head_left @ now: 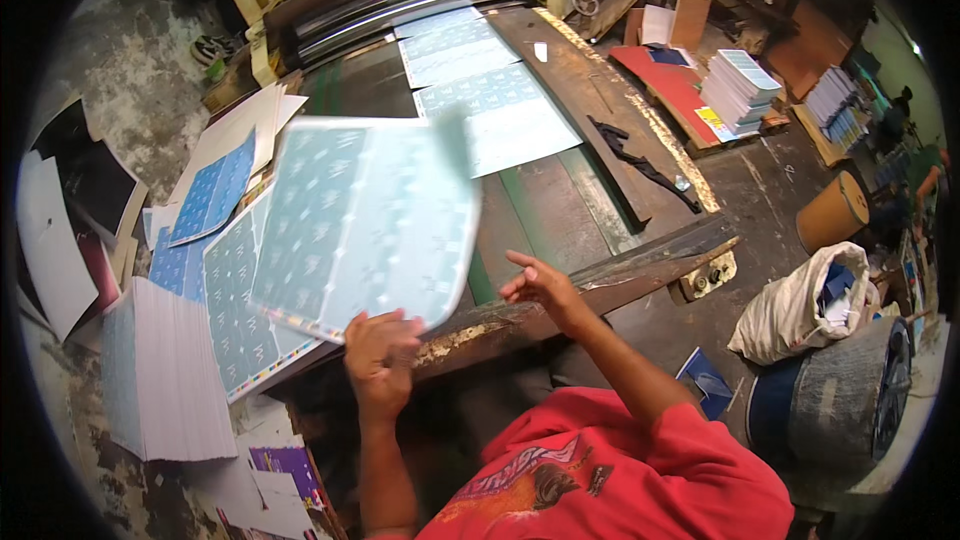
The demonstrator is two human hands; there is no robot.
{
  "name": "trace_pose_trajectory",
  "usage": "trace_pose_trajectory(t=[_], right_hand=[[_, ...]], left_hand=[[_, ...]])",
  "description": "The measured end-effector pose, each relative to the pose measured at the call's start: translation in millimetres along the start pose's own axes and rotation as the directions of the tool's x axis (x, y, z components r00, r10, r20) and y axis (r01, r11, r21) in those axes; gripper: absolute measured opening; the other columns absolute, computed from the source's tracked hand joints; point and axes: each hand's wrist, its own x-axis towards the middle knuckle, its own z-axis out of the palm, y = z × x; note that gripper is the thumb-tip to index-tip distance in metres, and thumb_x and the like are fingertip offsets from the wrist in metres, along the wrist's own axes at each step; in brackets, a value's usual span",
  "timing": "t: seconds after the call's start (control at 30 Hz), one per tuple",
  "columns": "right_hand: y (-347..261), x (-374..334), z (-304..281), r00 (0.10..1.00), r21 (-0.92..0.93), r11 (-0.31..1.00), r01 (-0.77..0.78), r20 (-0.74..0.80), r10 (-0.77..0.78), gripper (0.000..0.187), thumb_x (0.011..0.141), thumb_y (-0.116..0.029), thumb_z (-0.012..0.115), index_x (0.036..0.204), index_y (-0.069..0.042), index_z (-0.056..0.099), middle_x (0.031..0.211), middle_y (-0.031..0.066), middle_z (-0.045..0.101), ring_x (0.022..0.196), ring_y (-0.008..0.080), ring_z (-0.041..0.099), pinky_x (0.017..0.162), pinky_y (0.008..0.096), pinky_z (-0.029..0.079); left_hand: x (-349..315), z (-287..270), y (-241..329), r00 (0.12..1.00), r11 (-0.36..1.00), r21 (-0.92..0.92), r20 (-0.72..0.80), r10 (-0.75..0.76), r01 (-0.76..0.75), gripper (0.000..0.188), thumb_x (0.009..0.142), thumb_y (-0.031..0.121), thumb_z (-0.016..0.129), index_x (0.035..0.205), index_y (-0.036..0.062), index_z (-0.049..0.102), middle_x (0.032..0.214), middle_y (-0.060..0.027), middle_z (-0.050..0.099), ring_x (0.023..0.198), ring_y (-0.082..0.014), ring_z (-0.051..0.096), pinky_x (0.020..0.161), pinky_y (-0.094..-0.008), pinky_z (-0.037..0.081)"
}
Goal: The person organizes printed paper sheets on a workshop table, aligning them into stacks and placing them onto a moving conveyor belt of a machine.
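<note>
A large pale teal printed sheet (370,220) with rows of white marks is in the air, tilted above the left end of the conveyor table. Its upper right corner curls and is smeared by motion. My left hand (383,358) is closed at the sheet's near edge, its fingers slightly blurred. To the right, my right hand (542,292) hangs over the table's near edge, fingers apart and holding nothing. Beneath the raised sheet lies another printed sheet (232,285), partly hidden. More teal sheets (510,105) lie in a line on the table, leading up to the rollers.
Metal rollers (400,20) span the table's far end. At the left stands a thick paper stack (175,370), near blue sheets (215,190). A black strap (645,168) lies on the right rail. Rightward are a paper stack (738,90), a white sack (800,315) and a drum (840,400).
</note>
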Motion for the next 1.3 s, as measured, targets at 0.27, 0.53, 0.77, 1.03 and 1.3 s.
trace_pose_trajectory(t=[0.27, 0.53, 0.77, 1.03, 1.3], right_hand=[[8.8, -13.4, -35.0, 0.913, 0.377, 0.856, -0.353, -0.061, 0.403, 0.034, 0.096, -0.030, 0.058, 0.114, -0.002, 0.052, 0.079, 0.0105, 0.062, 0.058, 0.0150, 0.054, 0.059, 0.0316, 0.048], [55.2, -30.2, -59.4, 0.817, 0.525, 0.756, -0.391, -0.180, 0.548, 0.046, 0.096, -0.045, 0.056, 0.116, -0.004, 0.049, 0.076, 0.0125, 0.061, 0.052, 0.0130, 0.047, 0.059, 0.0365, 0.050], [46.2, 12.4, -86.5, 0.845, 0.518, 0.772, -0.369, -0.159, 0.511, 0.048, 0.098, -0.048, 0.050, 0.121, -0.005, 0.045, 0.085, 0.0125, 0.058, 0.056, 0.0121, 0.045, 0.068, 0.0371, 0.052], [45.2, 66.6, -109.1, 0.878, 0.522, 0.804, -0.286, -0.192, 0.438, 0.045, 0.101, -0.044, 0.046, 0.120, -0.003, 0.044, 0.090, 0.0149, 0.060, 0.064, 0.0163, 0.053, 0.075, 0.0422, 0.054], [43.9, 96.3, -114.6, 0.869, 0.502, 0.846, -0.177, -0.324, 0.374, 0.050, 0.099, -0.044, 0.049, 0.121, 0.001, 0.047, 0.099, 0.0136, 0.060, 0.077, 0.0194, 0.054, 0.079, 0.0432, 0.053]], left_hand=[[10.1, 18.8, 7.0, 0.992, 0.850, 0.515, 0.009, 0.128, -0.114, 0.061, 0.088, 0.054, 0.061, 0.127, 0.0076, 0.061, 0.140, -0.0174, 0.050, 0.139, -0.0387, 0.034, 0.114, -0.0585, 0.018], [0.2, 4.8, -49.6, 0.926, 0.693, 0.717, -0.310, 0.217, 0.078, 0.032, 0.084, 0.010, 0.069, 0.116, 0.0064, 0.067, 0.117, -0.0108, 0.068, 0.114, -0.0320, 0.061, 0.094, -0.0417, 0.044], [-0.2, 2.2, -45.6, 0.905, 0.859, 0.489, -0.419, 0.079, 0.151, 0.021, 0.092, 0.026, 0.065, 0.101, 0.0082, 0.072, 0.109, -0.0070, 0.071, 0.108, -0.0285, 0.064, 0.089, -0.0395, 0.045], [21.9, 22.1, -45.1, 0.789, 0.872, 0.366, -0.613, -0.037, 0.324, 0.029, 0.098, 0.026, 0.057, 0.095, 0.0023, 0.074, 0.093, -0.0133, 0.071, 0.091, -0.0307, 0.063, 0.084, -0.0385, 0.047], [29.4, -7.6, -39.2, 0.493, 0.807, -0.588, -0.690, -0.530, 0.045, 0.039, 0.100, 0.033, 0.056, 0.099, -0.0027, 0.071, 0.097, -0.0076, 0.069, 0.096, -0.0175, 0.060, 0.089, -0.0325, 0.046]])
